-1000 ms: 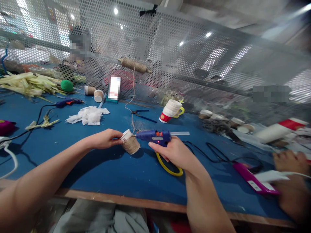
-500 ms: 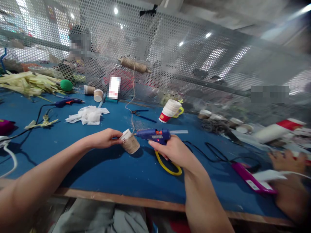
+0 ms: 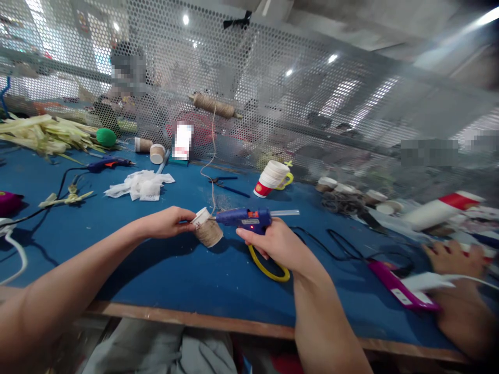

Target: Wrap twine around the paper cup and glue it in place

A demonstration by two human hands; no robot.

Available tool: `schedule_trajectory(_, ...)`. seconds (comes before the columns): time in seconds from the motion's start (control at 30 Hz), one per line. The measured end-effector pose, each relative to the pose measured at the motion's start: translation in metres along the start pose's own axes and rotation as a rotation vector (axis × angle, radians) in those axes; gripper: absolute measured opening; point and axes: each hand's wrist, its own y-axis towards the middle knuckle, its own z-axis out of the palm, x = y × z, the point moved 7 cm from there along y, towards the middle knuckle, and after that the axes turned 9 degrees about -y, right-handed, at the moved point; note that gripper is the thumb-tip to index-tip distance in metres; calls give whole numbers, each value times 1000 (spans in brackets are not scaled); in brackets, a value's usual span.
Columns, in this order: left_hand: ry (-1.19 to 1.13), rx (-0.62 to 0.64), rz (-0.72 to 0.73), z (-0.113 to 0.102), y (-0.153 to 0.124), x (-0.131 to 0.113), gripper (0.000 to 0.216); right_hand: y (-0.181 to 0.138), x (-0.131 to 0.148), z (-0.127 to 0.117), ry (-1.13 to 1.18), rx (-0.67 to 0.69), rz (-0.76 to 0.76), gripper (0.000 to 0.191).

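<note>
My left hand (image 3: pixel 173 222) is closed on the white rim of a small paper cup (image 3: pixel 208 232), tilted, with brown twine wound around its lower part. Wrapped in my right hand (image 3: pixel 278 239) is a blue hot glue gun (image 3: pixel 245 218) with a clear glue stick out of its back and a small red light. The gun's nozzle is at the cup's side, near the top edge of the twine winding. A strand of twine (image 3: pixel 213 156) runs from the cup up to a spool (image 3: pixel 214 105) on the mesh. Below my right hand shows a yellow loop handle (image 3: pixel 273 275); whether I hold it is unclear.
Stacked paper cups (image 3: pixel 272 178), dark pliers (image 3: pixel 230 187) and a crumpled white cloth (image 3: pixel 142 184) lie beyond my hands. A second glue gun (image 3: pixel 109 164) is left. On the right are a purple power strip (image 3: pixel 403 288) and another person's hand (image 3: pixel 456 259). Perforated mesh borders the back.
The glue gun has shifted slightly left, so its nozzle now overlaps the cup's side. My left hand and the cup stay nearly still.
</note>
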Motion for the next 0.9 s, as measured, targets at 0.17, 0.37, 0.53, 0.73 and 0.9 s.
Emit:
schedule_trajectory(0.17, -8, -15, -7, -1, 0, -2, 30, 5, -7, -2, 55, -28, 23, 28)
schedule_trajectory(0.37, 41, -87, -7, -8, 1, -2, 32, 21, -24, -17, 194, -116, 47, 30)
schedule_trajectory(0.53, 57, -161, -23, -14, 2, 3, 33, 56, -64, -38, 157, -349, 238, 18)
schedule_trajectory(0.73, 68, -176, -6, -14, 2, 4, 31, 94, -92, -26, 3, -335, 359, 29)
schedule_trajectory(0.9, 71, -200, 0, -15, 1, 3, 33, 108, -100, -24, -142, -309, 435, 26)
